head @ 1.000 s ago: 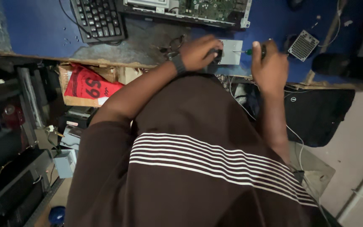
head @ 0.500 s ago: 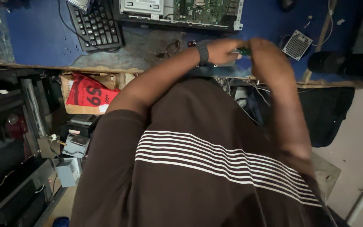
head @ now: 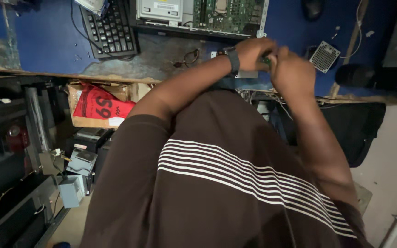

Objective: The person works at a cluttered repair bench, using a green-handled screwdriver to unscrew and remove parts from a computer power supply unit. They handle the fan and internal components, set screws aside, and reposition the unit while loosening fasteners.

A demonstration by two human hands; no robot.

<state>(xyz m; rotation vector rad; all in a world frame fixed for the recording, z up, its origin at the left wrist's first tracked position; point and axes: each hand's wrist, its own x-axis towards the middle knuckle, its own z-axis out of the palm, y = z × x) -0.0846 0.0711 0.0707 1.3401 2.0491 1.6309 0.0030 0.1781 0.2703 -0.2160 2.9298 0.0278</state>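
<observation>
Together, our left hand (head: 252,51) and right hand (head: 291,73) close on a small green-tipped part (head: 266,59) above the workbench's (head: 47,46) front edge; it looks light, stiff and fragile, best pinched by its edges.

Both arms reach forward, the left hand (head: 253,51) and right hand (head: 292,73) curled, touching each other.

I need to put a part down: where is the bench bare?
Bare blue top lies left of the keyboard, and a worn strip between the keyboard and left hand. Crowded: open computer, both hands, right hand, grille.
</observation>
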